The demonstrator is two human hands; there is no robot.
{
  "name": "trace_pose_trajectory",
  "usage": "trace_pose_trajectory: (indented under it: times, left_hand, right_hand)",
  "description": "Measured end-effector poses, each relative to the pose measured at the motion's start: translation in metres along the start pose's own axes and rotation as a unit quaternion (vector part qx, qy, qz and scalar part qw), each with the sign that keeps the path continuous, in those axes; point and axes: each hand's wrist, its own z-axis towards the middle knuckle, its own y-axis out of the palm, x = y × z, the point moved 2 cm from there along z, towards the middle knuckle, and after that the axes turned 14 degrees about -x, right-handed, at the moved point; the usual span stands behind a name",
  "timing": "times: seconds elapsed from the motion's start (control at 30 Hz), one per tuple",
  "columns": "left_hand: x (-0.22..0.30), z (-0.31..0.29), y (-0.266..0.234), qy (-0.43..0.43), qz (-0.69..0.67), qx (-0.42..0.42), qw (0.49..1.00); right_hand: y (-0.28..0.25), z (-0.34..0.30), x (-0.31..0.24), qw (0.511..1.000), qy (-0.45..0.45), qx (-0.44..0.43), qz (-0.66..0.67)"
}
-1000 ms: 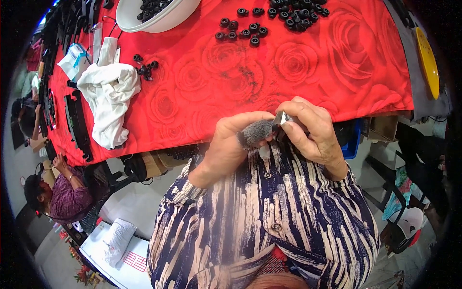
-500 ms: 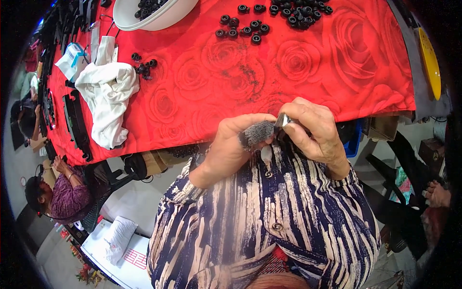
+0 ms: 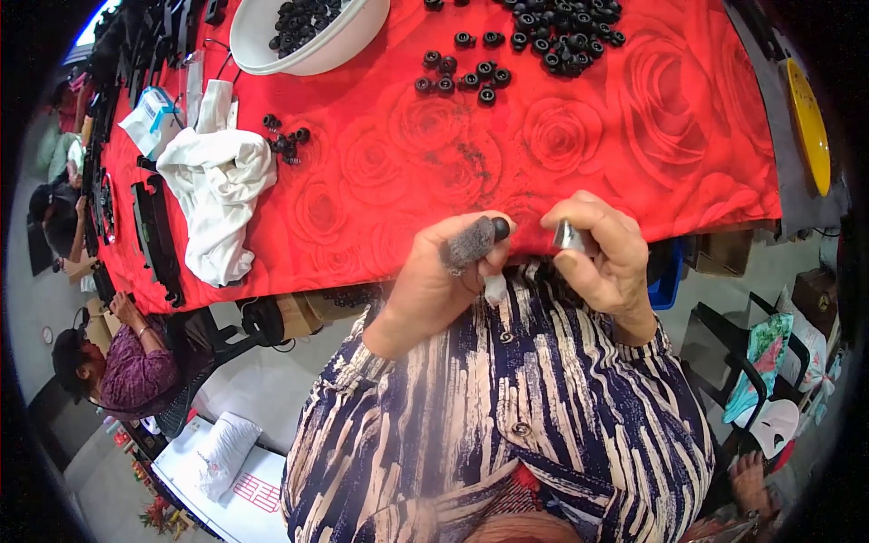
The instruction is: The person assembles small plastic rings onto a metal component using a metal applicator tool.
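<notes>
My left hand (image 3: pixel 424 282) is closed near the table's front edge, in front of my striped top. Between its fingertips sits a small black round part (image 3: pixel 501 228). A fuzzy dark grey cover (image 3: pixel 468 247) wraps what looks like one finger of that hand, and a whitish wrapping (image 3: pixel 495 290) shows below it. A short, shiny metal blade (image 3: pixel 570 237) is pinched between the thumb and fingers of my right hand (image 3: pixel 608 258). A small gap parts the blade from the black part.
A red rose-patterned tablecloth (image 3: pixel 362 217) bears black crumbs, several loose black parts (image 3: pixel 570 36), a white bowl (image 3: pixel 308 59) of similar pieces and a white cloth (image 3: pixel 217 199). A yellow plate-like object (image 3: pixel 806 127) lies far right. Another person (image 3: pixel 127 362) sits at left.
My right hand has drawn the blade away to the right from the black part, which now shows plainly in my left fingertips. The whole view has shifted slightly.
</notes>
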Motion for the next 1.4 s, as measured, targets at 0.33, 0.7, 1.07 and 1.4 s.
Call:
trace_pose_trajectory:
  times: [0.33,0.7,1.07,1.4]
  left_hand:
    - [0.003,-0.006,0.007,0.192,0.557,0.038,0.807]
    - [0.005,-0.007,0.008,0.086,0.200,0.064,0.974]
    - [0.008,-0.007,-0.002,-0.184,0.124,0.053,0.974]
    - [-0.006,-0.007,0.000,-0.059,0.065,0.012,0.996]
  right_hand:
    - [0.017,0.010,-0.010,0.986,0.142,-0.003,0.087]
    - [0.024,0.011,-0.002,0.998,-0.051,0.017,-0.039]
    - [0.013,0.012,0.001,0.984,-0.140,-0.089,-0.070]
    - [0.018,0.004,0.005,0.968,-0.197,0.025,-0.156]
